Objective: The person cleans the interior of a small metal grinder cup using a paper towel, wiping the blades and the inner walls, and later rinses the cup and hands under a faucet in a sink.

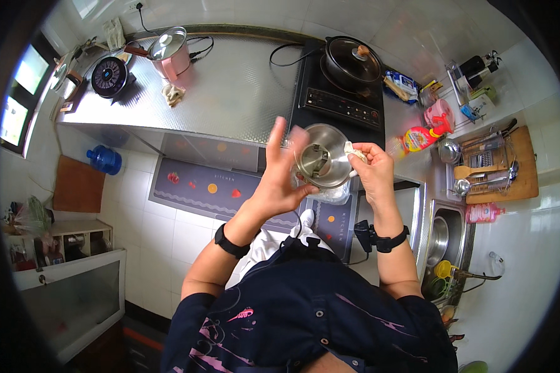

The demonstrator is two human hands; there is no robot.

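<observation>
A round stainless-steel vessel (338, 161) with a metal fitting inside it is in front of my body, its open top facing up. My right hand (373, 168) pinches a crumpled pale cloth (353, 151) at the vessel's right rim. A small white part, perhaps a handle, shows below those fingers; whether they also grip it is hidden. My left hand (280, 172) is at the vessel's left side, fingers spread and partly blurred, thumb near the lower rim. Clear plastic (335, 195) shows just below the vessel; what it belongs to cannot be told.
An induction cooker (343, 106) bearing a lidded dark pot (353, 64) stands beyond my hands. On the metal counter (242, 88) are a pink electric pot (171, 58), a black round appliance (109, 78) and another cloth (173, 94). A spray bottle (422, 138) and sink (436, 252) are rightward.
</observation>
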